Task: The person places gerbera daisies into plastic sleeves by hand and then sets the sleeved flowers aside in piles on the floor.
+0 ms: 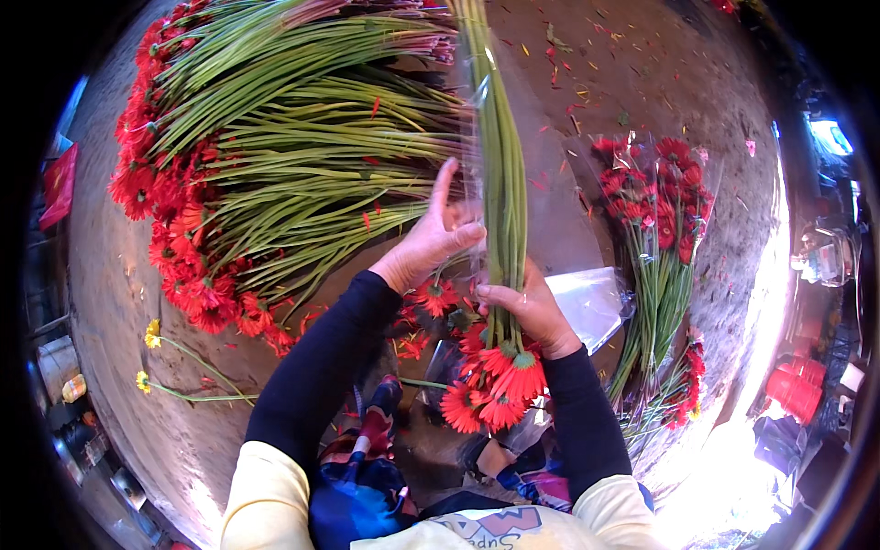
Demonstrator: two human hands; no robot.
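My right hand [518,307] is closed round a long bunch of green stems [502,183], whose red gerbera heads [495,385] hang below it toward me; the stems run up past the top rim. A clear plastic sleeve [472,101] lies along the bunch. Just left of the stems, my left hand [431,234] has its index finger raised, with the thumb and other, partly hidden fingers closed on the sleeve's edge. Loose red flower heads [435,298] lie under my hands.
Rows of red gerberas [302,147] lie at the left, with yellow flowers [153,334] nearer me. Clear wrappers [577,302] lie right of my hands, beside wrapped red bunches [655,211]. Red buckets [793,390] stand at the far right. Petals are scattered on the ground [559,82].
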